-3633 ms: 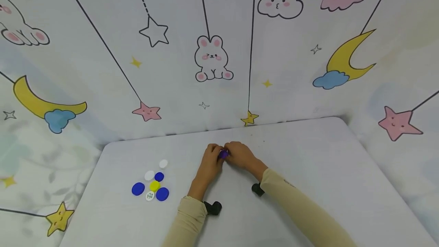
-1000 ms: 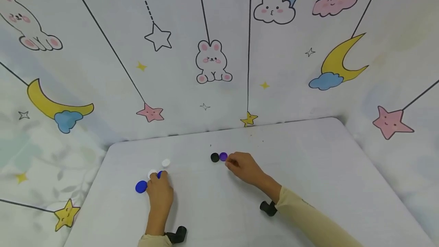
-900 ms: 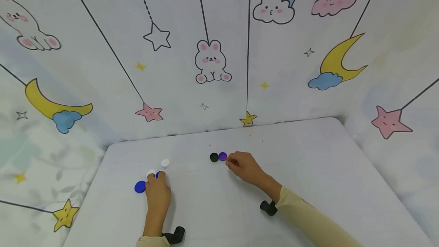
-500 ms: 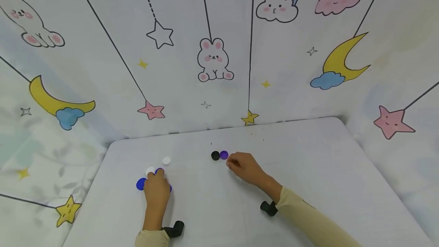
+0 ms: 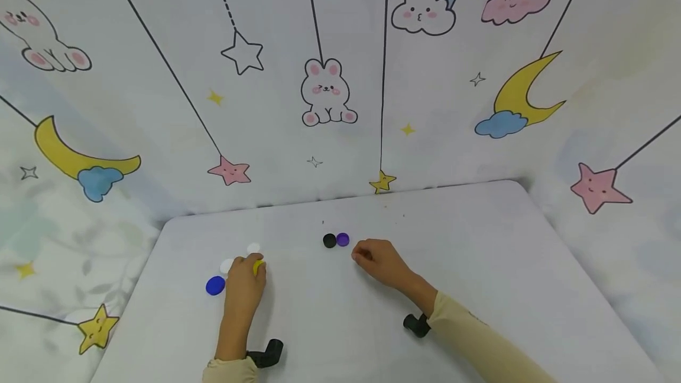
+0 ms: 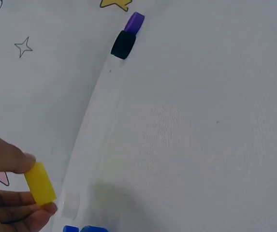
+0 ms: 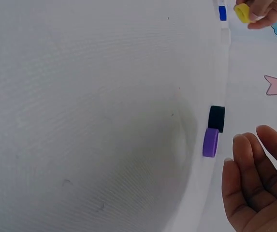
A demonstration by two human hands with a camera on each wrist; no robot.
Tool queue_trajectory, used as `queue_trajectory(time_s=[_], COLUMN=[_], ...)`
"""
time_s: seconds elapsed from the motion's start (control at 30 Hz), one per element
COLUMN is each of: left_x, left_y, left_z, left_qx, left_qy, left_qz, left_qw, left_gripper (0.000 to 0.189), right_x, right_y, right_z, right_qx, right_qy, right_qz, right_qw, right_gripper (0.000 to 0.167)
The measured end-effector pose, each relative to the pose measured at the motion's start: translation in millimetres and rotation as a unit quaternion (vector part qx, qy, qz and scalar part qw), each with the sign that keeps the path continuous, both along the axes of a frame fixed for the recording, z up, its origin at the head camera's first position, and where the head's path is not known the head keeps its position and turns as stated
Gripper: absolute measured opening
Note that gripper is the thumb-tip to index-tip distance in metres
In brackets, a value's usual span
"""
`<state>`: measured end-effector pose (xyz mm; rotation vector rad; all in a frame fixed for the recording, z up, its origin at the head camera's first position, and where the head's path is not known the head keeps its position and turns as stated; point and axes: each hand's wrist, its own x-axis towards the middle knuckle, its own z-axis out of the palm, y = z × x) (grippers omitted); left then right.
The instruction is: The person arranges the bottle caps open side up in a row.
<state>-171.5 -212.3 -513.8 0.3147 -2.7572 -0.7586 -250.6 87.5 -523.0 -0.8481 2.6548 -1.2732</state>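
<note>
The left hand (image 5: pixel 245 288) pinches a yellow cap (image 6: pixel 40 183) between thumb and fingers, well left of the purple cap (image 5: pixel 343 239). Just right of the purple cap, the right hand (image 5: pixel 380 261) rests loosely curled, holding nothing. A black cap (image 5: pixel 330 240) touches the purple cap's left side.

Yellow disc (image 5: pixel 258 267): partly hidden by the left hand (image 5: pixel 245 288), head view.
Blue discs (image 6: pixel 94 229): cut by the left wrist view's bottom edge.
Right hand (image 7: pixel 256 195): cropped at the right wrist view's edge.
Dark specks (image 5: pixel 323 222): too small to identify.
</note>
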Motion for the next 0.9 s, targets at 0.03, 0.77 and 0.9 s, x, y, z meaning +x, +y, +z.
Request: queue_trajectory(time_s=[0.03, 0.77, 0.9], left_x=[-0.6, -9.0, -10.6], left_y=[1.4, 66.5, 77.0], left_z=[-0.6, -16.7, -13.9], left_qx=[0.012, 0.130, 0.129], left_qy=[0.006, 0.110, 0.115], left_qz=[-0.008, -0.148, -0.175], left_qw=[0.9999, 0.9741, 0.9693], left_gripper=[0.023, 0.020, 0.024], right_x=[0.2, 5.1, 5.3], right_y=[0.1, -1.1, -1.6], right_z=[-1.4, 1.9, 1.8], right_qx=[0.000, -0.028, -0.026], right_qy=[-0.003, 0.004, 0.010], right_qz=[0.001, 0.012, 0.011], right_qw=[1.0000, 0.9995, 0.9995], right_gripper=[0.009, 0.010, 0.009])
